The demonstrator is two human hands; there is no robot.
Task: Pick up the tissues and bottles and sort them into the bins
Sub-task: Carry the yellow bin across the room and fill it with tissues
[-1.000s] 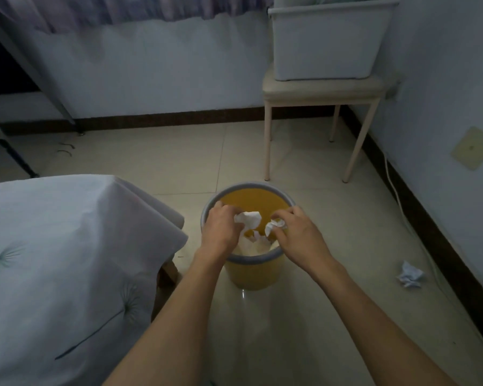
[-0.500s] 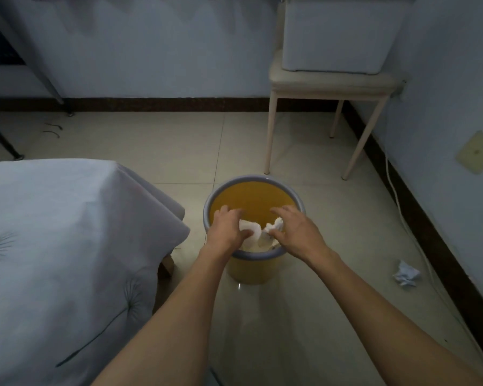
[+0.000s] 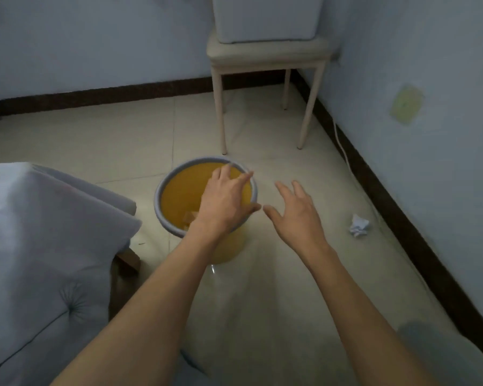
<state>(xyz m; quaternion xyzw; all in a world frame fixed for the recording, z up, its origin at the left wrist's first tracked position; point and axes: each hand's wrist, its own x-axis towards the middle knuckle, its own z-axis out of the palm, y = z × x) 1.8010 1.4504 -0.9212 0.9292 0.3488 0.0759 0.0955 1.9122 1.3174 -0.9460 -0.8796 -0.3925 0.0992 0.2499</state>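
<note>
A round yellow bin [image 3: 176, 196] with a grey rim stands on the tiled floor at mid-frame. My left hand [image 3: 225, 203] hovers over its right half with fingers spread, holding nothing. To the right of the bin, over bare floor, is my right hand [image 3: 296, 214], fingers straight and empty. A crumpled white tissue [image 3: 359, 225] lies on the floor further right, near the dark skirting board. Inside the bin only a dim pale scrap [image 3: 190, 217] shows beside my left wrist; my hand hides the rest.
A bed or cushion under a white embroidered cover [image 3: 48, 246] fills the left side. Behind the bin stands a cream stool [image 3: 268, 55] carrying a white plastic tub [image 3: 265, 18]. The blue wall [image 3: 430, 107] with a cable along it runs down the right.
Both hands held crumpled tissues over the bin, lowered them in and let go. They are now open and empty, and have shifted right, the right one clear of the bin.
</note>
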